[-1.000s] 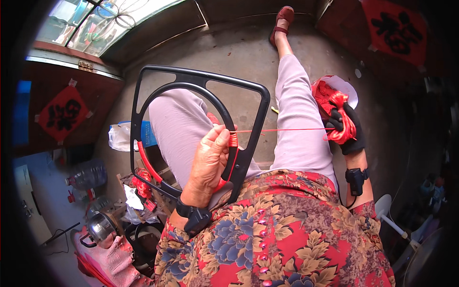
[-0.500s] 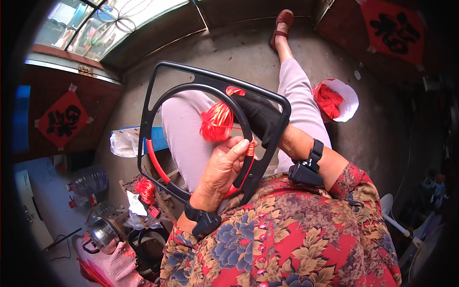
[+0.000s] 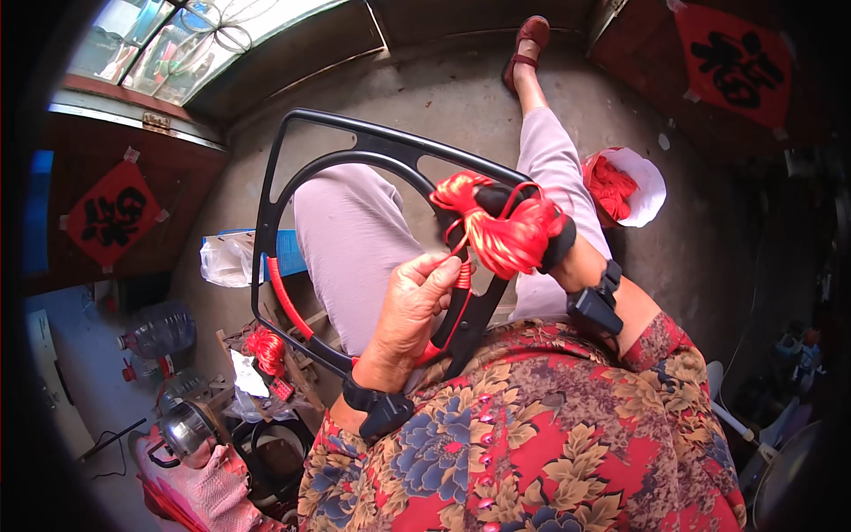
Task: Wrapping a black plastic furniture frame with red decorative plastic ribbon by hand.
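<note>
At lower left, a metal kettle (image 3: 184, 432) and a pink cloth (image 3: 208, 490) are partly cut off by the dark rim. The black frame (image 3: 372, 146) stands across the person's lap at centre, its long axis running from lower centre up to upper left, red cord wrapping (image 3: 282, 291) on its inner ring. The left hand (image 3: 415, 306) pinches the cord against the ring's lower right. The right hand (image 3: 523, 226), gloved, is mostly hidden under the red cord bundle (image 3: 505, 232) it grips. At upper right, a white bag (image 3: 640, 188) holds more red cord.

Red floral blouse (image 3: 550, 443) with blue and tan flowers, pale lilac trousers (image 3: 355, 239) above it, black wrist straps (image 3: 381, 410), dark red shoe (image 3: 529, 37).
</note>
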